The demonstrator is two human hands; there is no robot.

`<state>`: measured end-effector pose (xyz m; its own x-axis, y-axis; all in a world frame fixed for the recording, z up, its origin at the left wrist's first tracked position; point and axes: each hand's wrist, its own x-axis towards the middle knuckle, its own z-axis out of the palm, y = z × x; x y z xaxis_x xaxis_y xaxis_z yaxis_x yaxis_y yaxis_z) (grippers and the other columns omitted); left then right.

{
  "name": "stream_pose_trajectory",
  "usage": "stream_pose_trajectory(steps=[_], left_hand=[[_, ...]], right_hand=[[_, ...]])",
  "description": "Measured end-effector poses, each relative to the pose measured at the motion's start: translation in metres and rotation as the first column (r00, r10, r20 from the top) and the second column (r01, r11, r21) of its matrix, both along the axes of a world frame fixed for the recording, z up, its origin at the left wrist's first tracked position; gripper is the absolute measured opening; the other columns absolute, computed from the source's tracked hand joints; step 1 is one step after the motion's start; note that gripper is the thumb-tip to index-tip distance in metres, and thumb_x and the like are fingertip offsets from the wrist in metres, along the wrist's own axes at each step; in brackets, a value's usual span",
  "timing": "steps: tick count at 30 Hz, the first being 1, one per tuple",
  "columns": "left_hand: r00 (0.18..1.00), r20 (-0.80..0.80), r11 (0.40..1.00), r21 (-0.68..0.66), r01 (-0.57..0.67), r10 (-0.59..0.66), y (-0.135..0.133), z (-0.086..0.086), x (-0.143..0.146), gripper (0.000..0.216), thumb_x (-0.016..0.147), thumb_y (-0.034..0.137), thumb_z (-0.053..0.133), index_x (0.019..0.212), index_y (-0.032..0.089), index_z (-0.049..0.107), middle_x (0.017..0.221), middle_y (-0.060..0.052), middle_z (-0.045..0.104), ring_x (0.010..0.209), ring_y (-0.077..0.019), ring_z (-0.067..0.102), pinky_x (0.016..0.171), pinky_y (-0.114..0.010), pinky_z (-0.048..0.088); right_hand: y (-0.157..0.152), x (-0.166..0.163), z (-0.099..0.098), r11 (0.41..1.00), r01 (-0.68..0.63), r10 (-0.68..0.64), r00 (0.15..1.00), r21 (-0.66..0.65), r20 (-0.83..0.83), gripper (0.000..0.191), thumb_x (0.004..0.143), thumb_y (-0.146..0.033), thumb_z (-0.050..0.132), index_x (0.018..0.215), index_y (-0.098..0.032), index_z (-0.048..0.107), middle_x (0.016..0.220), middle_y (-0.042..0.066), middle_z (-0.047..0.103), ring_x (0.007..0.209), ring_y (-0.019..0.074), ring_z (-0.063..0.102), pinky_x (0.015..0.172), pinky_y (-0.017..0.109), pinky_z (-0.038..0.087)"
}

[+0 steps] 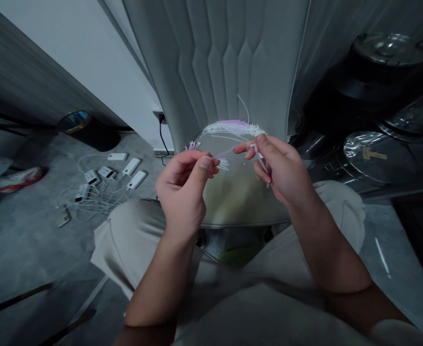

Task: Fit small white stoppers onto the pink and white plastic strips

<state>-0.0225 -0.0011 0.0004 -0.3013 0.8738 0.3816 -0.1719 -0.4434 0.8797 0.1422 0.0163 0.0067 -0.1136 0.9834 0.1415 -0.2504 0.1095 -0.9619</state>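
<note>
My left hand [184, 185] is closed in a pinch on a small bunch of thin white and purple plastic strips [223, 162], held above a round seat [240, 202]. My right hand [274, 166] is closed too, fingertips pinching one white strip [261, 161] that runs down past the palm. The two hands almost meet at the fingertips. Behind them a loose pile of white and pink strips [233, 127] lies at the back of the seat, against the padded grey chair back [229, 62].
My knees in light trousers [132, 230] flank the seat. Several white power banks with tangled cables [106, 180] lie on the grey floor at left, near a red and white shoe [15, 179]. Shiny metal pots and lids [373, 154] are stacked at right.
</note>
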Motion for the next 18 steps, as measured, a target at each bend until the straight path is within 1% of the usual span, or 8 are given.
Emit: stream_pose_trajectory(steps=[6,9,12,13,15,18], left_hand=[[0.984,-0.176,1.0,-0.026,0.012,-0.016,0.0001,-0.0053,-0.0017,0.02,0.084,0.042,0.077,0.087,0.022,0.074,0.076,0.002,0.074,0.067,-0.0088,0.068,0.064,-0.022,0.057],[0.985,-0.168,0.998,-0.039,0.043,-0.049,0.0005,-0.0066,-0.0014,0.018,0.082,0.039,0.079,0.086,0.022,0.076,0.074,0.002,0.075,0.065,-0.0079,0.068,0.063,-0.02,0.056],[0.989,-0.132,0.997,-0.039,0.069,-0.074,0.0013,-0.0076,-0.0002,0.011,0.081,0.031,0.082,0.085,0.022,0.078,0.073,0.003,0.075,0.064,-0.0075,0.067,0.063,-0.02,0.055],[0.99,-0.121,0.997,-0.037,0.071,-0.075,0.0015,-0.008,0.0003,0.009,0.08,0.029,0.082,0.085,0.022,0.078,0.072,0.003,0.076,0.064,-0.0075,0.067,0.062,-0.02,0.055],[0.991,-0.114,0.997,-0.03,0.065,-0.068,0.0016,-0.0089,0.0015,0.009,0.08,0.029,0.082,0.085,0.023,0.078,0.073,0.003,0.076,0.063,-0.0072,0.067,0.062,-0.02,0.055],[0.987,-0.154,0.998,-0.029,0.047,-0.051,0.0021,-0.0091,0.0018,0.011,0.08,0.032,0.083,0.085,0.024,0.078,0.072,0.004,0.075,0.063,-0.0068,0.066,0.061,-0.021,0.055]], right_hand=[[-0.0005,-0.0011,0.0057,0.994,-0.029,0.023,0.998,-0.102,-0.055,0.047,0.091,-0.063,0.061,0.077,-0.018,0.062,0.094,0.004,0.074,0.04,0.0001,0.027,0.038,0.025,0.017],[-0.0003,-0.0028,0.0058,0.991,-0.025,0.017,0.998,-0.133,-0.063,0.049,0.09,-0.065,0.06,0.077,-0.018,0.06,0.088,0.003,0.073,0.04,0.0006,0.027,0.038,0.025,0.017],[0.0002,-0.0029,0.0039,0.994,-0.024,0.018,0.998,-0.102,-0.062,0.047,0.091,-0.063,0.061,0.077,-0.018,0.061,0.076,0.001,0.069,0.04,0.0013,0.028,0.038,0.024,0.016],[0.0002,-0.0023,0.0035,0.995,-0.046,0.04,0.997,-0.089,-0.068,0.046,0.092,-0.061,0.061,0.077,-0.018,0.062,0.073,0.0,0.068,0.039,0.0014,0.027,0.038,0.024,0.016],[-0.0005,-0.0003,0.0036,0.989,-0.129,0.123,0.989,-0.076,-0.078,0.043,0.094,-0.057,0.06,0.078,-0.017,0.063,0.069,-0.001,0.067,0.038,0.0012,0.024,0.038,0.024,0.015],[-0.0023,0.003,0.0059,0.964,-0.255,0.251,0.966,-0.076,-0.059,0.041,0.095,-0.051,0.06,0.074,-0.016,0.063,0.066,-0.001,0.067,0.04,0.0015,0.025,0.04,0.023,0.015]])
